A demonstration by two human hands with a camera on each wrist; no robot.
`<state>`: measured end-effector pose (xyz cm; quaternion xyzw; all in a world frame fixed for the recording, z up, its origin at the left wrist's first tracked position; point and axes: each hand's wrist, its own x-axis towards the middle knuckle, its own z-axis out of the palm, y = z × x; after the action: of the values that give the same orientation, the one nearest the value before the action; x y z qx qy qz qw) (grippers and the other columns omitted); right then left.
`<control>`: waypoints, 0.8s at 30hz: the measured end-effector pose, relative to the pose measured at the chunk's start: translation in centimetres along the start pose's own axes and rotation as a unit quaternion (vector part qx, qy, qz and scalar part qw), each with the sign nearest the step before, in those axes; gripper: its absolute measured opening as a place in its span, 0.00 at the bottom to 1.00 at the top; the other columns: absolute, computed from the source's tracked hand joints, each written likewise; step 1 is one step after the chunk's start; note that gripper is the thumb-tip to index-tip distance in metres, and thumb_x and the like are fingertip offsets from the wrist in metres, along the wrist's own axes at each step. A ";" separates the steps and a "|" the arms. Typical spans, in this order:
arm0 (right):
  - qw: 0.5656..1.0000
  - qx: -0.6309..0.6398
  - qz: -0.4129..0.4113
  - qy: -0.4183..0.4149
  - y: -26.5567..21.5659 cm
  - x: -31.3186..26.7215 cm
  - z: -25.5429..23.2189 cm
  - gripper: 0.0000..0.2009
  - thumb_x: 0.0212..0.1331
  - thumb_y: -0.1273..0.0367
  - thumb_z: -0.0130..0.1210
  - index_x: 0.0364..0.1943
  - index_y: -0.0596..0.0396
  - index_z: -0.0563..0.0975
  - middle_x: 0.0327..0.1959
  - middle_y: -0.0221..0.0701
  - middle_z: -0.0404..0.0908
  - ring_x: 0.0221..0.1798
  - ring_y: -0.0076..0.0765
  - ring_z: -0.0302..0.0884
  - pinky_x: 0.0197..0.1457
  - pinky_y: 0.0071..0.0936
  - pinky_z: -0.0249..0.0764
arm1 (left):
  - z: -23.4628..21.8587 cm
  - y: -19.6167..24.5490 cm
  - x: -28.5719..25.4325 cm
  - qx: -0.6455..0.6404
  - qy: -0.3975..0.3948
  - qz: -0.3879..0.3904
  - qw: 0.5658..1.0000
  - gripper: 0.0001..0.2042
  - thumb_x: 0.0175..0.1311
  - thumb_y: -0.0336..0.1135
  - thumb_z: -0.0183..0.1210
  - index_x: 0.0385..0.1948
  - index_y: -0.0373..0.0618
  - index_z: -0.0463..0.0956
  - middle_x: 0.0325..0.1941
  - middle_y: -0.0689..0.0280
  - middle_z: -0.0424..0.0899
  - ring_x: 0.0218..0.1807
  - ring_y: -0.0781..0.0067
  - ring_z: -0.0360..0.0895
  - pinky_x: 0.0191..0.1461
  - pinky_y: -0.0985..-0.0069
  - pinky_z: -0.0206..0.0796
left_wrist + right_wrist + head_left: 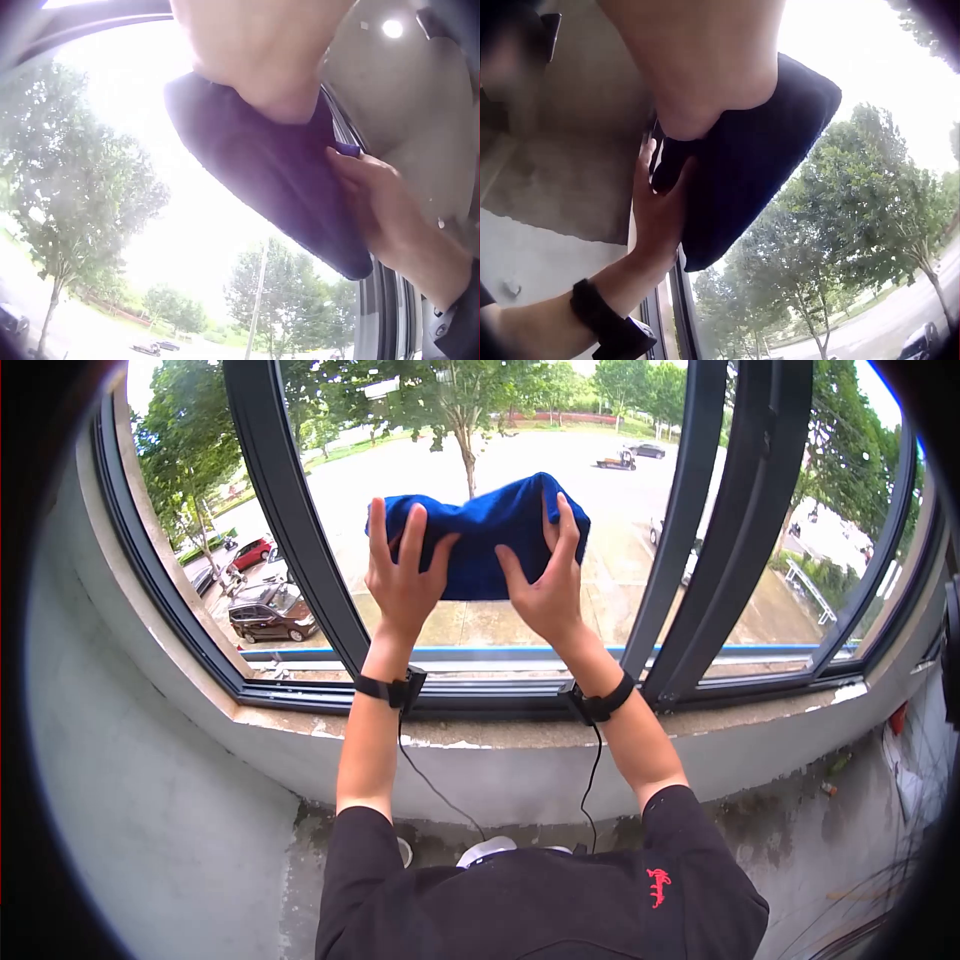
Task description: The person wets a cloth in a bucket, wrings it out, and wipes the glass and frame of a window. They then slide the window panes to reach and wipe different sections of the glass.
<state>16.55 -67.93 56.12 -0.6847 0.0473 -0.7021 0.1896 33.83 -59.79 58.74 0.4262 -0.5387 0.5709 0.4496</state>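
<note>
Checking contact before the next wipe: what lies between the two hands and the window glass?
Only the folded blue cloth: the left hand and right hand press it flat against the window glass, clearest in the head view.

Close under the camera the right hand (697,67) presses flat on a dark blue cloth (757,157) against the window glass (870,247), while the left hand (660,206) lies on the cloth's lower edge, just beside those fingers.

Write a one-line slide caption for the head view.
Both hands, left hand and right hand, press a folded blue cloth flat against the window pane.
</note>
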 end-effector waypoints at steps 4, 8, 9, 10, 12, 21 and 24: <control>0.969 -0.200 -0.146 0.017 2.2 0.1 2.7 0.40 0.60 0.66 0.66 0.70 0.66 0.53 0.65 0.59 0.68 0.67 0.68 0.67 0.76 0.61 0.49 | 1.0 -1.1 -1.6 -0.026 0.099 -0.034 0.994 0.26 0.52 0.34 0.77 0.52 0.48 0.75 0.63 0.48 0.62 0.62 0.48 0.68 0.56 0.63 0.72; 0.974 -0.180 -0.135 -0.006 1.9 0.2 3.8 0.34 0.60 0.69 0.65 0.68 0.57 0.59 0.73 0.68 0.54 0.77 0.72 0.51 0.77 0.68 0.36 | 0.7 -2.1 -2.4 -0.014 0.058 0.010 0.998 0.15 0.51 0.34 0.76 0.37 0.50 0.80 0.48 0.59 0.71 0.45 0.60 0.70 0.46 0.65 0.62; 0.974 -0.182 -0.136 -0.008 2.0 0.2 4.0 0.34 0.60 0.69 0.65 0.68 0.57 0.59 0.73 0.68 0.54 0.77 0.72 0.51 0.77 0.68 0.36 | 0.4 -2.0 -2.1 -0.016 0.060 0.008 0.998 0.15 0.51 0.34 0.76 0.37 0.50 0.80 0.48 0.59 0.71 0.45 0.60 0.70 0.46 0.65 0.62; 0.963 -0.208 -0.172 0.005 2.1 0.2 4.2 0.29 0.60 0.69 0.65 0.63 0.56 0.63 0.72 0.68 0.55 0.77 0.72 0.51 0.77 0.68 0.37 | 0.1 -1.8 -1.7 0.021 0.033 0.004 0.999 0.12 0.52 0.36 0.75 0.34 0.51 0.82 0.44 0.62 0.75 0.42 0.59 0.70 0.46 0.63 0.61; 0.950 -0.234 -0.209 0.015 2.0 0.4 4.4 0.25 0.60 0.69 0.65 0.58 0.55 0.67 0.71 0.69 0.56 0.76 0.72 0.52 0.77 0.67 0.38 | -1.0 -1.1 -0.7 0.057 0.007 -0.004 0.998 0.09 0.53 0.39 0.74 0.30 0.52 0.83 0.40 0.65 0.79 0.40 0.59 0.71 0.46 0.62 0.61; 0.917 -0.378 -0.122 -0.026 -0.7 1.1 6.7 0.30 0.61 0.62 0.60 0.69 0.47 0.70 0.73 0.67 0.53 0.77 0.72 0.49 0.75 0.66 0.42 | -2.2 1.5 4.1 0.044 -0.108 -0.219 0.969 0.06 0.65 0.33 0.62 0.34 0.40 0.79 0.41 0.53 0.74 0.38 0.47 0.80 0.34 0.60 0.74; 0.930 -0.346 -0.123 -0.007 -0.5 1.3 6.3 0.30 0.60 0.62 0.61 0.69 0.49 0.70 0.73 0.66 0.54 0.74 0.71 0.54 0.73 0.65 0.45 | -1.0 0.4 3.7 0.024 -0.071 -0.164 0.984 0.07 0.64 0.28 0.61 0.38 0.35 0.74 0.42 0.49 0.68 0.40 0.48 0.77 0.39 0.60 0.71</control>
<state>22.65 -66.65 57.89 -0.7134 0.2013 -0.6551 -0.1460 32.58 -58.64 62.18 0.5590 -0.4782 0.4707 0.4872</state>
